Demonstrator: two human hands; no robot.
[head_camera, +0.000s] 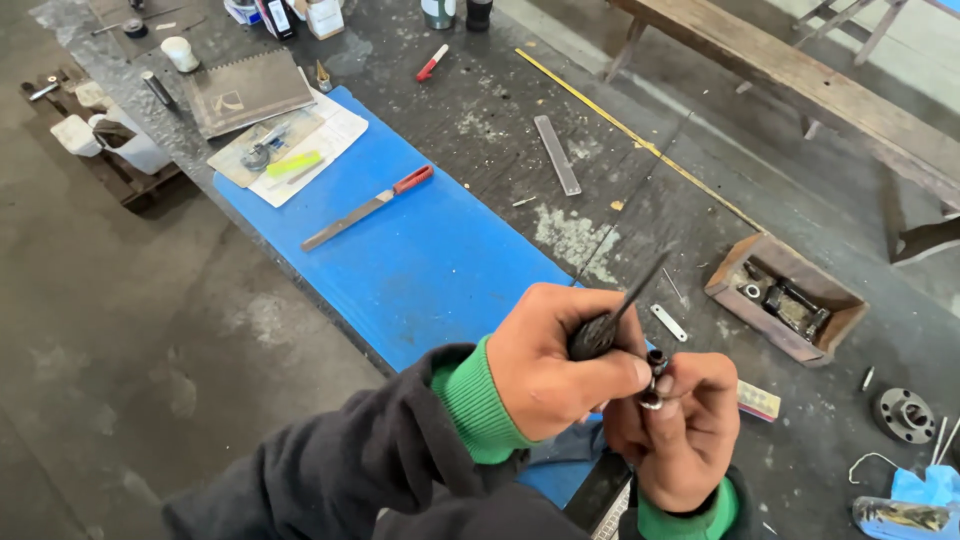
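Nearest, left hand (555, 375) closed around dark-handled slim needle file (610, 322), tip at small round metal fitting (654, 380) pinched in right hand (680, 430); filing seemingly underway, unfinished. Beyond, on blue-covered counter (420, 270), red-handled flat file (365, 208) untouched; wooden parts box (785, 297) to the right

1. Slim dark needle file (622, 305): matt metal blade, black grip.
2. Small ring-shaped part (652, 400): shiny bare metal.
3. Blue flat mat (420, 260): smooth, matt.
4. Grey worktable (480, 110): rough, scratched, worn.
5. Small brown open box (785, 296): raw, unpainted wood.
6. Flat file with red handle (366, 208): dull metal, glossy plastic.
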